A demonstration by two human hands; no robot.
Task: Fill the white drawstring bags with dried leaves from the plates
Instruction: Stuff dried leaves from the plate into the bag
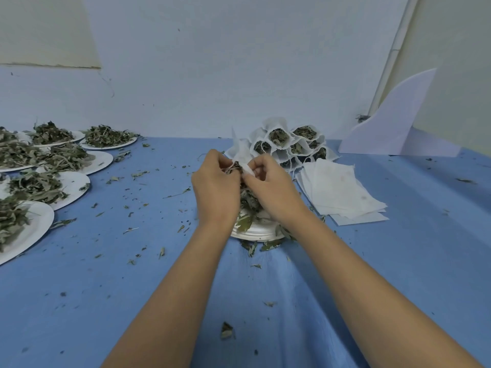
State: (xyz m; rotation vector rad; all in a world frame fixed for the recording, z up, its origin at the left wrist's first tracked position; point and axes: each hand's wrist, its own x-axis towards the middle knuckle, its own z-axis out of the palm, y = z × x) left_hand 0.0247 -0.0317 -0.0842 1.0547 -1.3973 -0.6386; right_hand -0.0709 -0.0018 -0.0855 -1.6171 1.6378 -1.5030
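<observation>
Leaves [249, 201] are light, brittle; left hand [216, 187] pinches a tuft, right hand [269, 189] pinches the limp bag [248, 170] at its rim.

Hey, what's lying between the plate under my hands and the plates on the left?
Just blue tablecloth with scattered leaf scraps, seen in the head view.

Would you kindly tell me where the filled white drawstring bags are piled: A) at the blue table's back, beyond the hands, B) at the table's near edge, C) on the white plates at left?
A: the pile of filled white drawstring bags sits by the wall on the blue table, just behind the left hand, gripping dried leaves, and the right hand, pinching a white bag.
</observation>
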